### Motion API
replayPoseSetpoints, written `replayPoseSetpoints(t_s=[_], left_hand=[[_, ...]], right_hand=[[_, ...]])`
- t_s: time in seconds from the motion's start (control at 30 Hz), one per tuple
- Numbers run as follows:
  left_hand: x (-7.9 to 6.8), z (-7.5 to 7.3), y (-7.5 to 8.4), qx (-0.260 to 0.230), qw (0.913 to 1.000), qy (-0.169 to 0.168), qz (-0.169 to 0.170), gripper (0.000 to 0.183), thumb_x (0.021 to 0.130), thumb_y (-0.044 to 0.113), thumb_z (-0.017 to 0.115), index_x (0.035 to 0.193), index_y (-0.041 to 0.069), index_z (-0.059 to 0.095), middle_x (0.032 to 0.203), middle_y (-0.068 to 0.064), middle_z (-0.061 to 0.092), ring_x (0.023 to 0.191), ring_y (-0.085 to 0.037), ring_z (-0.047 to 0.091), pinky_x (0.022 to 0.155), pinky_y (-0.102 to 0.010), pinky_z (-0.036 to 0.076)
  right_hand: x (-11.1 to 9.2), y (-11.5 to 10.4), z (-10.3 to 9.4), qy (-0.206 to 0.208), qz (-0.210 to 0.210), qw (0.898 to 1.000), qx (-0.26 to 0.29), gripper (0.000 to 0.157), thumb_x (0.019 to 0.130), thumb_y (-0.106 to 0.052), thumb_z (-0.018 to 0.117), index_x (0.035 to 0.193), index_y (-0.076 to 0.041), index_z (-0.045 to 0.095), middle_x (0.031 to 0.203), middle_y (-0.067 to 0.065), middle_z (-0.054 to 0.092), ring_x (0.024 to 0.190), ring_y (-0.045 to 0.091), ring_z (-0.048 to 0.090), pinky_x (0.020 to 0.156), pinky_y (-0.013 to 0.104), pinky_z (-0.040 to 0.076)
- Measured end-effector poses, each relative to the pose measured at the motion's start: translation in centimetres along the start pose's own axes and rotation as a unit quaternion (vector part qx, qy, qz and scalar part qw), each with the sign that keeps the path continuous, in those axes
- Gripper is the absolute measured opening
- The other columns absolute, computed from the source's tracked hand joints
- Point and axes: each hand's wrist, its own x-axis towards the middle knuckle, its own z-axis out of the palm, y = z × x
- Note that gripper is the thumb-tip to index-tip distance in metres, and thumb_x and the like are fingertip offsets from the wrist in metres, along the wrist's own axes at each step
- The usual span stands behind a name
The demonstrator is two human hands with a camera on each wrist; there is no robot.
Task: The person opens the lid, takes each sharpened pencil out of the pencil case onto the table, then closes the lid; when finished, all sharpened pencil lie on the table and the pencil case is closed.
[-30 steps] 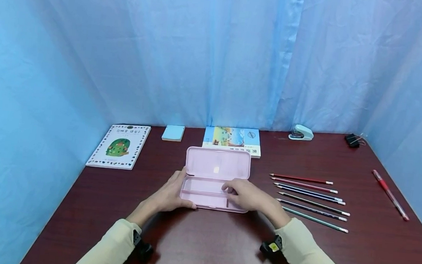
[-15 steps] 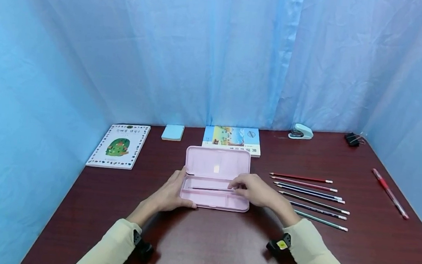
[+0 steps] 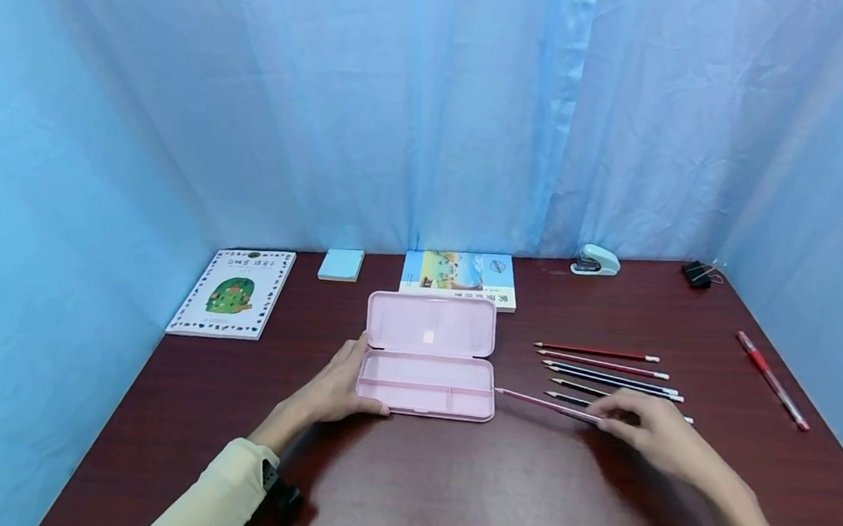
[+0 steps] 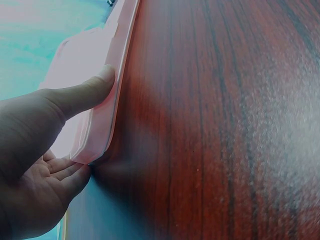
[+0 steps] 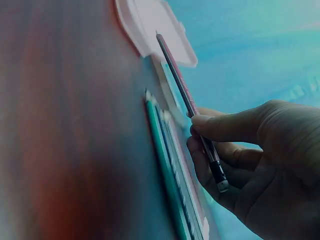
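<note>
In the head view, a pale pink pencil case (image 3: 427, 370) lies on the table with its lid (image 3: 453, 328) raised toward the back. My left hand (image 3: 331, 385) holds its left end, the thumb along the front wall and the other fingers at the side, as the left wrist view also shows. To the right of the case, my right hand (image 3: 641, 424) pinches a reddish pencil with dark stripes (image 5: 177, 75) near its eraser end. Its point is toward the case. Behind and under this hand lie several pencils (image 3: 600, 366); the green one (image 5: 159, 142) shows in the right wrist view.
Along the back stand a white book (image 3: 234, 293), a blue notepad (image 3: 341, 264), a picture book (image 3: 458, 275), a mint stapler (image 3: 596, 262) and a black binder clip (image 3: 697, 275). A red pen (image 3: 772, 380) lies at the far right. Blue curtains (image 3: 405, 111) enclose the table.
My right hand has taken the pencil out of the case and carried it right, over the front of the pencil row. My left hand has stayed on the case.
</note>
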Motion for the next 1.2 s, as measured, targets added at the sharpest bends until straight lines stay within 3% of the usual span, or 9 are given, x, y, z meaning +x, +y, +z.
replayPoseSetpoints(t_s=[0.17, 0.27, 0.47, 0.73, 0.93, 1.1, 1.2], left_hand=[[0.0, 0.1, 0.0, 0.003, 1.0000, 0.000, -0.006, 0.125, 0.061, 0.047, 0.082, 0.147, 0.001, 0.004, 0.137, -0.017, 0.033, 0.121, -0.024, 0.037, 0.102, -0.037, 0.031], [0.0, 0.2, -0.1, 0.004, 1.0000, 0.003, -0.007, 0.124, 0.061, 0.047, 0.082, 0.147, 0.001, 0.006, 0.137, -0.016, 0.033, 0.121, -0.024, 0.037, 0.102, -0.038, 0.031], [-0.1, 0.2, -0.1, 0.006, 0.9999, 0.002, -0.009, 0.124, 0.061, 0.048, 0.082, 0.147, 0.002, 0.005, 0.137, -0.016, 0.033, 0.120, -0.024, 0.037, 0.102, -0.038, 0.031], [0.0, 0.1, 0.0, 0.006, 1.0000, 0.005, -0.006, 0.123, 0.061, 0.047, 0.082, 0.147, 0.002, 0.006, 0.137, -0.016, 0.033, 0.120, -0.024, 0.037, 0.102, -0.038, 0.031], [-0.1, 0.1, -0.1, 0.003, 0.9999, 0.004, -0.013, 0.124, 0.061, 0.047, 0.082, 0.148, 0.002, 0.006, 0.138, -0.016, 0.032, 0.121, -0.024, 0.037, 0.102, -0.039, 0.031], [-0.1, 0.1, -0.1, 0.000, 1.0000, 0.007, -0.007, 0.123, 0.061, 0.046, 0.082, 0.147, 0.001, 0.007, 0.139, -0.016, 0.032, 0.124, -0.025, 0.035, 0.103, -0.039, 0.030], [-0.1, 0.1, -0.1, -0.003, 1.0000, 0.008, 0.000, 0.122, 0.061, 0.045, 0.083, 0.147, 0.000, 0.008, 0.139, -0.017, 0.032, 0.125, -0.026, 0.035, 0.103, -0.040, 0.030]], right_hand=[[-3.8, 1.6, -0.3, 0.025, 0.045, 0.999, -0.015, 0.018, 0.082, -0.014, 0.068, 0.092, -0.029, 0.068, 0.088, -0.015, 0.063, 0.076, -0.002, 0.053, 0.063, 0.023, 0.044], [-5.0, 2.4, 0.1, 0.048, 0.048, 0.997, -0.024, 0.019, 0.081, -0.014, 0.070, 0.092, -0.030, 0.068, 0.088, -0.014, 0.063, 0.073, -0.002, 0.051, 0.061, 0.022, 0.042], [-5.5, 3.2, 1.0, 0.100, 0.031, 0.993, -0.054, 0.024, 0.077, -0.010, 0.073, 0.089, -0.030, 0.069, 0.086, -0.013, 0.062, 0.068, -0.003, 0.047, 0.058, 0.022, 0.038], [-5.3, 3.4, 1.3, 0.119, 0.005, 0.989, -0.087, 0.032, 0.069, -0.004, 0.077, 0.088, -0.028, 0.069, 0.082, -0.015, 0.058, 0.069, -0.002, 0.048, 0.060, 0.020, 0.039], [-2.6, 1.5, 0.9, 0.109, -0.029, 0.989, -0.096, 0.027, 0.073, -0.004, 0.075, 0.091, -0.023, 0.069, 0.083, -0.016, 0.056, 0.071, -0.001, 0.049, 0.061, 0.020, 0.039], [2.1, -0.8, 1.7, 0.076, -0.055, 0.994, -0.048, 0.022, 0.079, -0.007, 0.070, 0.098, -0.018, 0.068, 0.089, -0.011, 0.060, 0.074, 0.003, 0.051, 0.063, 0.028, 0.045], [5.2, -1.9, 3.0, 0.053, -0.044, 0.998, 0.000, 0.027, 0.082, -0.009, 0.068, 0.108, -0.014, 0.065, 0.095, -0.003, 0.064, 0.080, 0.008, 0.056, 0.069, 0.032, 0.048]])
